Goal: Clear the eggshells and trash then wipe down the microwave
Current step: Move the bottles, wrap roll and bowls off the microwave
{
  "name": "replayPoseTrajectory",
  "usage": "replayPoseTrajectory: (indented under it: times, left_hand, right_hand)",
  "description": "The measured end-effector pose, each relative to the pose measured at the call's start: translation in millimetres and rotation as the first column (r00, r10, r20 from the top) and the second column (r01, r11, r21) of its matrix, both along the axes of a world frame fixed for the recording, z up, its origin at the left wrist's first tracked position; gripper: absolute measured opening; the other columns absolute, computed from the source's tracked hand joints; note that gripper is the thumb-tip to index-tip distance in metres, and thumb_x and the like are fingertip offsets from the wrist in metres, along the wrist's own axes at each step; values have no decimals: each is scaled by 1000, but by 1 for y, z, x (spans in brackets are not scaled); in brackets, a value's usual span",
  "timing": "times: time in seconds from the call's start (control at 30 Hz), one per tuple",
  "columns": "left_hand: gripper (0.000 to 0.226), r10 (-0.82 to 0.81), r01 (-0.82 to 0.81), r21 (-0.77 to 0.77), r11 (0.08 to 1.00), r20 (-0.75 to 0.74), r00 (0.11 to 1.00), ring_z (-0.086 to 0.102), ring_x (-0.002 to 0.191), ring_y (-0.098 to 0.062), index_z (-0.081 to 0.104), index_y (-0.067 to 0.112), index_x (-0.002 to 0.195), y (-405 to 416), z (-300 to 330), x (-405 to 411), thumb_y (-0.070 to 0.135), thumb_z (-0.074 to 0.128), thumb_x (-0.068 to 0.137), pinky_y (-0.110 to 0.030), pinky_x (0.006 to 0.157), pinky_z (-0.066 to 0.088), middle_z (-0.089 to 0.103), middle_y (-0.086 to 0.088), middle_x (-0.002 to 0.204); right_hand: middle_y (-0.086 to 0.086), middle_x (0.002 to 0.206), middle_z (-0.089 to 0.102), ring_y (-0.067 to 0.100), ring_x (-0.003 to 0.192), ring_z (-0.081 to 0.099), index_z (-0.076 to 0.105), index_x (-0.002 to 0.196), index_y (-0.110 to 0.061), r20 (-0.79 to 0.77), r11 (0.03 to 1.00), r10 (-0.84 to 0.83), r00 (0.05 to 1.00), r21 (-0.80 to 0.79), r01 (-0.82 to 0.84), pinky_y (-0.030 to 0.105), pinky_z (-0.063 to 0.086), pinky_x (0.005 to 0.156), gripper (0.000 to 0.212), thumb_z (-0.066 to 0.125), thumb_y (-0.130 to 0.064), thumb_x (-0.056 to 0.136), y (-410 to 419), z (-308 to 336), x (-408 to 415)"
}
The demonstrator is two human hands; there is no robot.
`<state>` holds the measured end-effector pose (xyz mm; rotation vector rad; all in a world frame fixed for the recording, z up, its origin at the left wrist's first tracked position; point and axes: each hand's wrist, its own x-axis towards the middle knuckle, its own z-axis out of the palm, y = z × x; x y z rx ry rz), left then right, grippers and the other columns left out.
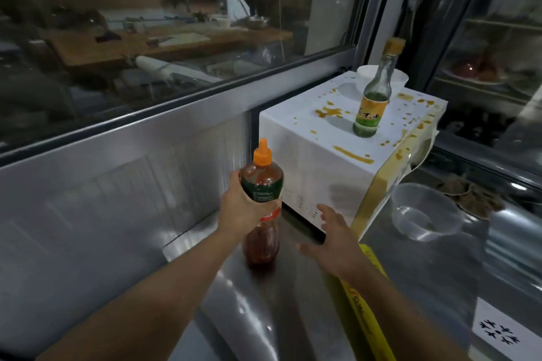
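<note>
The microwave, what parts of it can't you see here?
Head view, the only one:
- Microwave door and inside: the front faces away to the right, seen only edge-on.
- Its lower left corner: behind the sauce bottle in the left hand and the open right hand.
- White bowl on top: partly behind the green bottle; contents hidden.
- Eggshells: none can be made out.

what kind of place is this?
Likely a commercial kitchen: stainless steel counter, a sauce-splattered microwave, and a glass-door fridge beside it. The left hand holds a sauce bottle.
</note>
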<state>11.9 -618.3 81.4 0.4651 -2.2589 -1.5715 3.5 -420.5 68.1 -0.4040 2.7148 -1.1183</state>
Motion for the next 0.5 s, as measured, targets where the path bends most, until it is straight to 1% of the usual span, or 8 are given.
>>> replayPoseTrajectory:
  times: [0.03, 0.13, 0.23, 0.3, 0.37, 0.43, 0.5]
  left_hand:
    - [76, -1, 1, 11, 1000, -11, 1000, 60, 93, -11, 41, 43, 104, -7, -1, -10, 39, 89, 45, -29, 79, 47, 58, 19, 98]
    - [75, 21, -21, 23, 1000, -20, 1000, 60, 94, -13, 40, 43, 103, -24, -6, -37, 40, 88, 46, -30, 80, 47, 59, 17, 98]
    - [77, 45, -45, 13, 999, -35, 998, 60, 96, -16, 40, 38, 107, -40, -11, -64, 37, 89, 48, -30, 82, 48, 58, 13, 101]
    - [76, 51, -51, 10, 999, -71, 996, 60, 99, -19, 41, 33, 107, -49, -14, -79, 32, 90, 49, -35, 86, 50, 58, 10, 102]
    - [75, 62, -62, 1, 998, -97, 993, 60, 99, -20, 42, 29, 107, -56, -17, -93, 29, 90, 49, -39, 87, 51, 58, 9, 101]
    - [76, 80, -80, 3, 997, -102, 992, 60, 96, -19, 41, 28, 109, -60, -19, -104, 28, 89, 50, -35, 83, 52, 58, 10, 99]
    - [77, 96, -94, 21, 995, -106, 990, 59, 91, -14, 40, 30, 111, -63, -22, -110, 27, 89, 51, -25, 75, 47, 56, 15, 95]
  right_hand:
    - [4, 146, 29, 22, 131, 38, 18, 146, -23, -5, 1000, 0, 1000, 12, 0, 34, 38, 105, 98, 78, -40, 71, -7, -2, -5]
    - [3, 145, 29, 20, 131, 38, 18, 146, -24, -6, 1000, -3, 1000, 17, 3, 29, 35, 104, 97, 78, -41, 71, -25, -8, -20]
    - [3, 147, 27, 21, 132, 37, 17, 146, -24, 5, 1000, -4, 1000, 11, 3, 34, 36, 107, 98, 78, -42, 71, -37, -13, -32]
    - [3, 147, 27, 21, 132, 37, 16, 146, -23, -2, 1000, -6, 1000, 23, 6, 36, 37, 106, 100, 77, -43, 70, -43, -17, -37]
    - [3, 147, 27, 21, 131, 38, 16, 147, -23, -6, 999, -6, 1000, 34, 7, 34, 38, 105, 100, 77, -44, 70, -49, -22, -42]
    - [4, 147, 26, 22, 132, 37, 15, 147, -22, -6, 999, 8, 1000, 40, -8, 32, 37, 105, 101, 76, -46, 70, -52, -27, -44]
    - [4, 148, 25, 21, 133, 35, 14, 147, -21, -2, 999, 12, 1000, 47, -12, 31, 35, 105, 102, 76, -47, 70, -55, -31, -46]
